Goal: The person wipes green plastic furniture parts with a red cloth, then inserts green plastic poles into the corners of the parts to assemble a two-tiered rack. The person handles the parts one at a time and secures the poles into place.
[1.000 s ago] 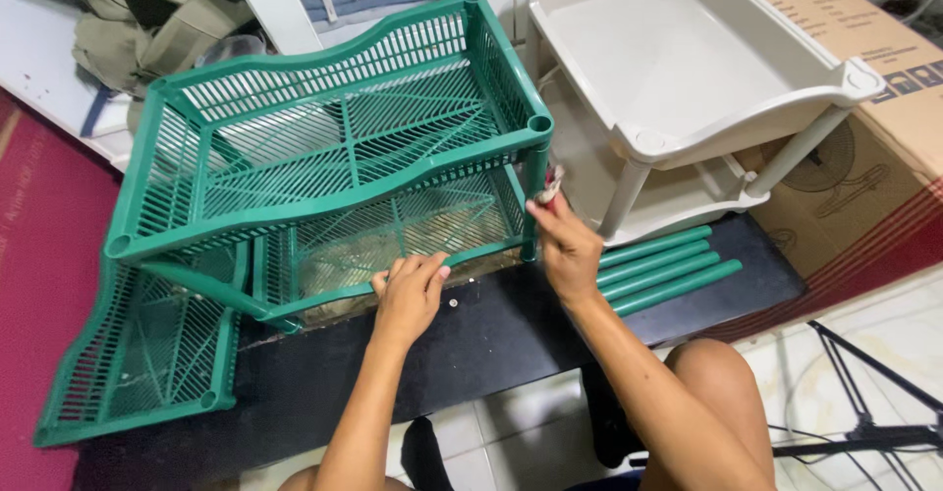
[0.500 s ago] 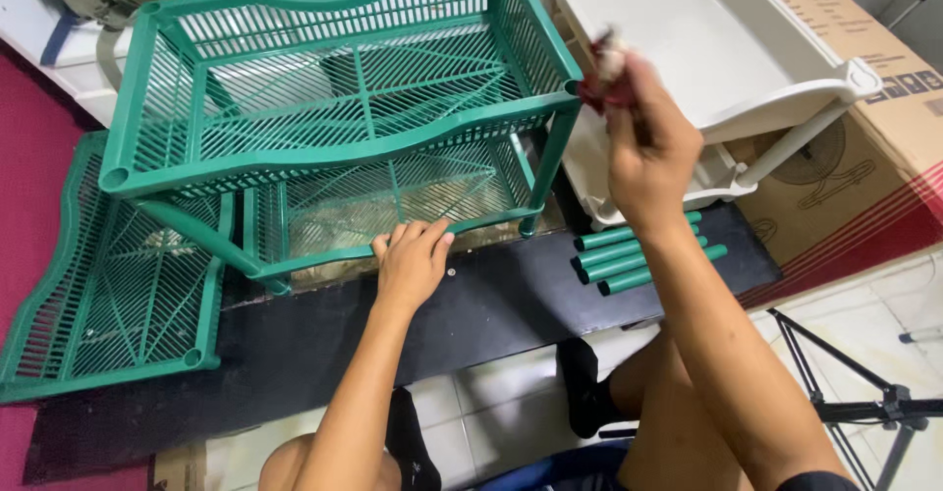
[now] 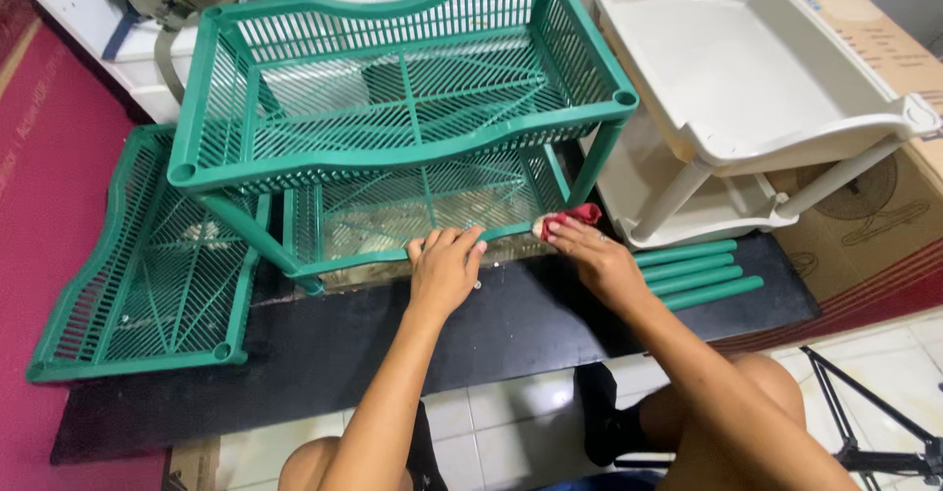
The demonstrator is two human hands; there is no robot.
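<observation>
Hands work at the front edge of a green plastic rack [image 3: 403, 118], which stands on a black mat [image 3: 295, 344] with two slatted shelves stacked on corner legs. The left hand [image 3: 444, 270] lies palm down, fingers curled over the front rim of the lower shelf [image 3: 432, 206], gripping it. The right hand [image 3: 594, 255] pinches a small red object [image 3: 573, 218] against the rack's front right corner; it may be a cloth or a tool handle, too small to tell. A loose green shelf [image 3: 147, 275] lies flat on the mat just left of the rack. Four green tubes [image 3: 697, 273] lie side by side near the right wrist. A cream rack [image 3: 747, 88] stands to the right, beside a cardboard box [image 3: 874, 206].
</observation>
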